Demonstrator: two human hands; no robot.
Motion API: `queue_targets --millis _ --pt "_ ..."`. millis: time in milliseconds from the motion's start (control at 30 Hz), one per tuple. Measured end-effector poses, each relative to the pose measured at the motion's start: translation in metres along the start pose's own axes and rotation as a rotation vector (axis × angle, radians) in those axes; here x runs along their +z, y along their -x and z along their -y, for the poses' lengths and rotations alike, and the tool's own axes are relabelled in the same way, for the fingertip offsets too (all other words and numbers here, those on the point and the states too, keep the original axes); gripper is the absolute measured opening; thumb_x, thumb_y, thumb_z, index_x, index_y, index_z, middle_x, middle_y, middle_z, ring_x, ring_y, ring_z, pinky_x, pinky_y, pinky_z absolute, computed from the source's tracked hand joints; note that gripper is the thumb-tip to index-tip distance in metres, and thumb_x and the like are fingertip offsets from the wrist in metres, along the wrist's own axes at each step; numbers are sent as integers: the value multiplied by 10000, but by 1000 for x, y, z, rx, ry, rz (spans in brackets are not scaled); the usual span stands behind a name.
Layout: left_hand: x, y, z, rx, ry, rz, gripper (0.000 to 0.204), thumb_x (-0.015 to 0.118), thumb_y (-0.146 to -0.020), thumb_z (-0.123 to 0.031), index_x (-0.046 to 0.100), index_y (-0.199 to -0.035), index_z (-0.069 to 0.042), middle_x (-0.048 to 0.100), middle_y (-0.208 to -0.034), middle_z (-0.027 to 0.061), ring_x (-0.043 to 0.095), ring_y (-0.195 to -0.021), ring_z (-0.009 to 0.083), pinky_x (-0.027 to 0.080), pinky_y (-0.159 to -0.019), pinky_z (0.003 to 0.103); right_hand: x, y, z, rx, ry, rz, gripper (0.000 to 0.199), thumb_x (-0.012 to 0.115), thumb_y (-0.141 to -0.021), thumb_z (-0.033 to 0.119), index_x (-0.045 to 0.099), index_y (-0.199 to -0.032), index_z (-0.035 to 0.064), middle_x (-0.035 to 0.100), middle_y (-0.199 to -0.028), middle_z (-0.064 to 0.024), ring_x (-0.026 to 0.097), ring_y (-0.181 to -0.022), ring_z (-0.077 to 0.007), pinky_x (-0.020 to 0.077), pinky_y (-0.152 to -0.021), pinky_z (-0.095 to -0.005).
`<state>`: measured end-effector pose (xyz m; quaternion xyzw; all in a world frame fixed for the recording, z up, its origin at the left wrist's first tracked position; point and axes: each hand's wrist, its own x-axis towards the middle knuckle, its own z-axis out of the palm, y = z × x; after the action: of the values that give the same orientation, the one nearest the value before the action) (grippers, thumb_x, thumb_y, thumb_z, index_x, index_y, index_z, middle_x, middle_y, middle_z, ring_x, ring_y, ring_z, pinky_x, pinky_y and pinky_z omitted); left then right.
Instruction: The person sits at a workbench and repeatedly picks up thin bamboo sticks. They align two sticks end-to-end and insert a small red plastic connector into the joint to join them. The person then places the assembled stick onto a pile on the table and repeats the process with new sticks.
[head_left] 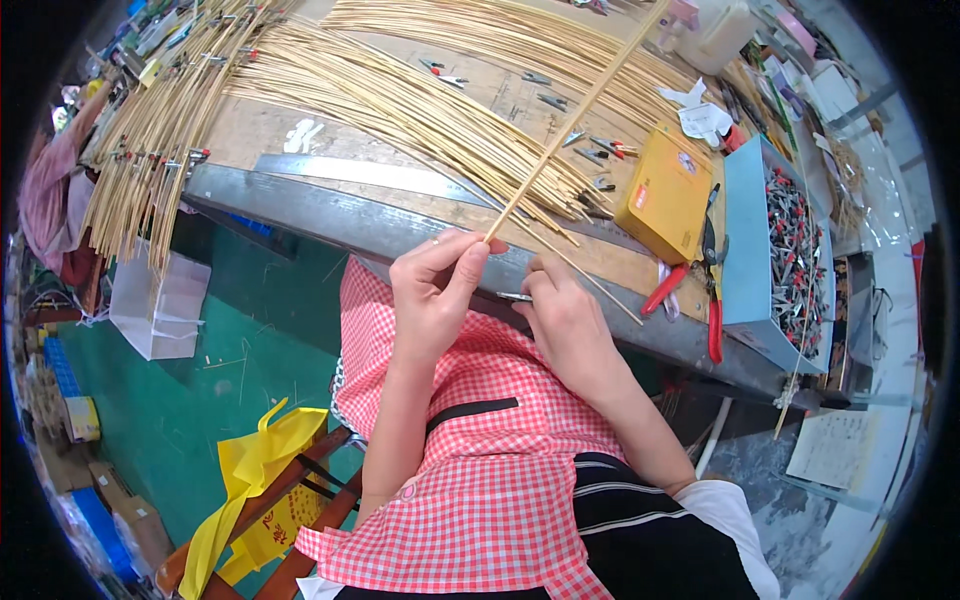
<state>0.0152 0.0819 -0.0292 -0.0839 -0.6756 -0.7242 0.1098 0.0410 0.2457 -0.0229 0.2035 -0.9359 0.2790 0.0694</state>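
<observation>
My left hand (436,285) is closed in a pinch on the near end of a thin bundle of bamboo strips (560,140). The strips slant up and away to the right, over the workbench. To the right and slightly lower, my right hand (565,325) is closed with a small silvery metal piece (514,296) poking out from the fingers; its exact kind is hard to make out. Both hands are in front of the bench's near edge, above a red-and-white checked apron (490,480). Many loose bamboo strips (400,95) lie beyond them on the bench.
A steel ruler (370,176) lies along the bench's metal edge (290,208). Right of it are a yellow box (668,195), red-handled pliers (714,300) and a light-blue box (745,210) full of small clips. Clamped strips (165,150) overhang the left end.
</observation>
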Motion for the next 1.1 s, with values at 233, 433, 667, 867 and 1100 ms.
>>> queue_targets --millis 233,433,667,867,1100 --pt "4 0 -1 110 -105 43 144 605 -894 -63 704 -905 41 623 -739 36 489 -634 76 351 -550 225 -19 2 -6 212 -625 -159 203 639 -847 14 654 -1044 -34 639 -844 -117 586 -623 -189 480 -579 -281" --pt "6 2 -7 79 -145 96 133 614 -884 -66 710 -882 26 640 -726 56 515 -646 102 369 -561 248 -32 -4 -3 287 -1097 -191 296 566 -935 30 577 -1221 -43 529 -771 -13 490 -589 -57 428 -508 -198" --pt "12 3 -6 87 -149 120 122 627 -877 -69 714 -870 17 636 -703 54 499 -610 102 353 -542 249 -31 -8 -1 267 -1247 -306 268 494 -989 94 567 -1189 -70 517 -739 -39 432 -543 -58 424 -453 -202" --pt "13 4 -2 83 -149 142 115 623 -873 -54 716 -871 15 635 -695 51 487 -592 92 344 -524 244 -27 -9 -3 260 -1310 -324 247 494 -989 99 591 -1138 -72 517 -726 -49 426 -529 -56 401 -410 -200" --pt "15 5 -2 82 -129 140 117 616 -871 -42 716 -881 19 641 -705 52 489 -580 86 345 -511 234 -24 -10 0 264 -1333 -324 234 500 -986 87 600 -1136 -61 521 -718 -48 423 -509 -57 390 -408 -198"
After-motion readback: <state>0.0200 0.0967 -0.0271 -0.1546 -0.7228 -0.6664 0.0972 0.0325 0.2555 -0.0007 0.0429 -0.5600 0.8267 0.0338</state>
